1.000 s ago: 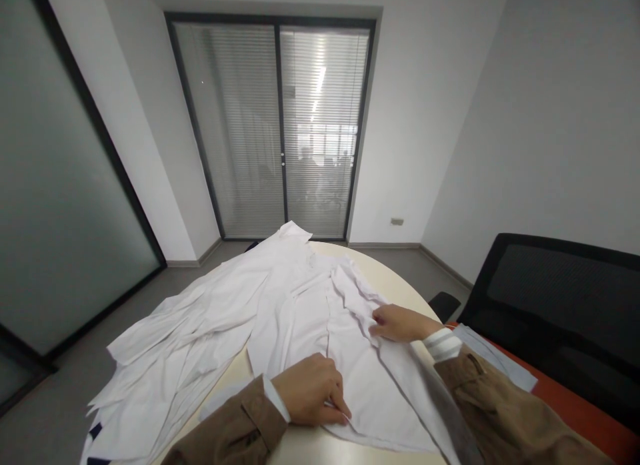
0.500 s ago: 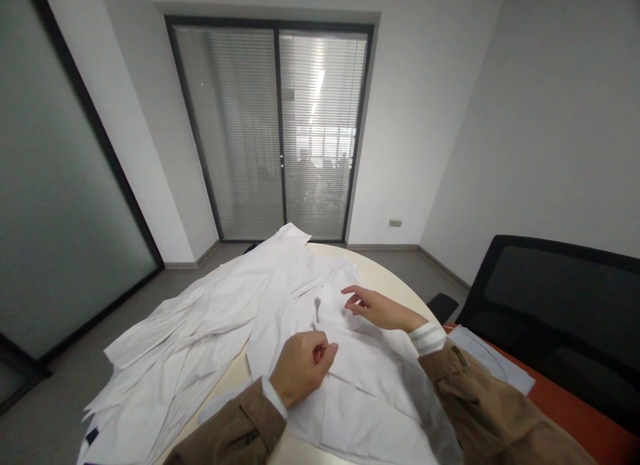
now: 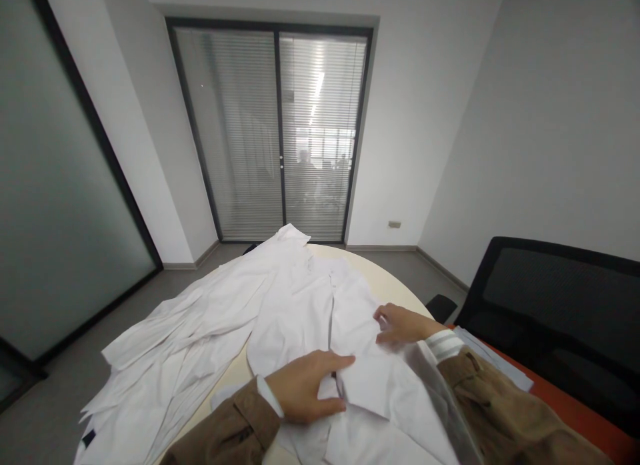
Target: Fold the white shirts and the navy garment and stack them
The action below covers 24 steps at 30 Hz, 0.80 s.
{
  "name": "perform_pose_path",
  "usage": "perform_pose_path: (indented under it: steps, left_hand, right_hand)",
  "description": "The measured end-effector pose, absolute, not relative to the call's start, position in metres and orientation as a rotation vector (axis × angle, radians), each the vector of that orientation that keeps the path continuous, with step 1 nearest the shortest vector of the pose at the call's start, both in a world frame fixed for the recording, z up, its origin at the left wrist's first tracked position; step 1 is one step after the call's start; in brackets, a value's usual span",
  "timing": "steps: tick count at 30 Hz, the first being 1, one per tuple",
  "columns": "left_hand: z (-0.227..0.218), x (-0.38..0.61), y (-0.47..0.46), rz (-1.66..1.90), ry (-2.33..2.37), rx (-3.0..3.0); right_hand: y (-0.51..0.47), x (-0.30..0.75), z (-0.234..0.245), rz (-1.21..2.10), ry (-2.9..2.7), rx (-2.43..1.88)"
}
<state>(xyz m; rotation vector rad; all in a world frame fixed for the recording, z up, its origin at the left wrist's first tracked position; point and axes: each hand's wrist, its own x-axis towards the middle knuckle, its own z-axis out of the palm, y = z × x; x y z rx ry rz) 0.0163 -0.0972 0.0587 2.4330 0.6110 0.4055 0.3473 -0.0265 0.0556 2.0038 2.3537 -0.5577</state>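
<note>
A white shirt [image 3: 295, 311] lies spread on the round table in front of me, its long front edge running away from me. My left hand [image 3: 313, 387] rests over the near part of that front, thumb and fingers apart, with cloth showing between them. On the shirt's right side is my right hand [image 3: 406, 325], its fingers bent downward and slightly apart against the cloth. Some of the fingertips are blurred. Loose cloth beside my right wrist is smeared by motion. To the left lies a pile of white garments [image 3: 185, 338] in overlapping layers.
The cream tabletop [image 3: 385, 278] curves round the far right side. A black mesh chair [image 3: 555, 305] with an orange-red seat [image 3: 565, 411] stands at the right, papers [image 3: 500, 361] lying on it. Beyond the table is a glass partition with blinds [image 3: 280, 131].
My left hand has opened from a loose fist and turned over the shirt. My right hand has moved right and down onto the cloth. The bunched front now lies flatter.
</note>
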Motion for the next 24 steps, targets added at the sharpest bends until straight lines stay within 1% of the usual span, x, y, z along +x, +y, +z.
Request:
perform_pose_path:
  steps: [2, 4, 7, 10, 14, 18, 20, 22, 24]
  left_hand:
    - [0.060, 0.015, -0.095, 0.446, 0.747, 2.433]
    - [0.058, 0.013, -0.091, 0.464, 0.976, 2.455]
    - [0.053, 0.010, -0.087, 0.316, 1.247, 2.403]
    - [0.055, 0.006, -0.087, 0.123, 1.277, 2.346]
    - [0.064, -0.007, -0.079, 0.022, 1.224, 2.397]
    - [0.060, -0.029, -0.061, -0.076, 1.444, 2.450]
    - [0.056, -0.038, -0.055, -0.022, 1.570, 2.466]
    - [0.058, -0.042, -0.054, 0.076, 1.639, 2.498]
    - [0.064, -0.042, -0.060, 0.152, 1.660, 2.536]
  right_hand:
    - [-0.020, 0.352, 0.061, -0.537, 2.254, 2.137]
    - [-0.013, 0.350, 0.062, -0.428, 2.191, 2.309]
    - [-0.004, 0.339, 0.055, -0.261, 2.195, 2.477]
    - [0.001, 0.327, 0.042, -0.197, 2.208, 2.478]
    - [0.004, 0.330, 0.030, -0.059, 2.100, 2.512]
    - [0.007, 0.349, 0.034, -0.035, 1.863, 2.707]
    - [0.006, 0.351, 0.039, 0.034, 1.860, 2.728]
    - [0.004, 0.344, 0.044, 0.158, 1.984, 2.689]
    - [0.001, 0.330, 0.046, 0.175, 2.137, 2.623]
